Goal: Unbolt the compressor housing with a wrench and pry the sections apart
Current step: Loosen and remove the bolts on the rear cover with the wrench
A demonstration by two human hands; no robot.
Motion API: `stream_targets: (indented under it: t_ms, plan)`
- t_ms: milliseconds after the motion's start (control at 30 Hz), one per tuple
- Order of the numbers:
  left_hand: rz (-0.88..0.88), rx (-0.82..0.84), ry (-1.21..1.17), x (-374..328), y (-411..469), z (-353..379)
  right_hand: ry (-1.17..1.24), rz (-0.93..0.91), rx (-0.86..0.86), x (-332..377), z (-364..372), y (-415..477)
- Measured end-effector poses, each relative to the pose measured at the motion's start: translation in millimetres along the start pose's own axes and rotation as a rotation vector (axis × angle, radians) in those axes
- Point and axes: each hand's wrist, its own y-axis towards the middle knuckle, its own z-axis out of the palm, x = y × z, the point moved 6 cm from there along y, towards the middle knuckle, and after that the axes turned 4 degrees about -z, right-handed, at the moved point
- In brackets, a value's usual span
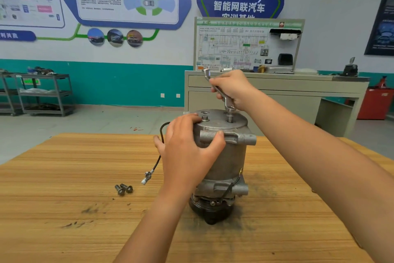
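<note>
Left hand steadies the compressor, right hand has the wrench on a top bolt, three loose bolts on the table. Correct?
Almost. The head view shows two loose bolts on the table, not three. The rest stands: the left hand steadies the compressor, and the right hand has the wrench on a top bolt.

Bare left hand (187, 152), bare right hand (232, 90); forearms uncovered to frame edge

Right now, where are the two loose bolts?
In the head view the two loose bolts lie together on the wooden table, left of the compressor, close beside the dangling white connector.
</note>
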Motion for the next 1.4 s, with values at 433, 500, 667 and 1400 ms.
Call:
stream_targets:
  t_ms: [433,500,667,1400]
  plan:
    - [0.414,0.628,0.297,-69,60,31,0.443,0.158,-0.407,-19,-79,-26]
    - [0.397,0.642,0.221,-67,62,33,0.483,0.132,-0.388,-21,-87,-30]
    - [0.22,0.392,-0.157,-72,92,-3,0.457,0.066,-0.294,-20,-95,-48]
    - [-0.318,0.36,0.557,246,-5,-74,-1.098,-0.74,-0.18,9,-77,-114]
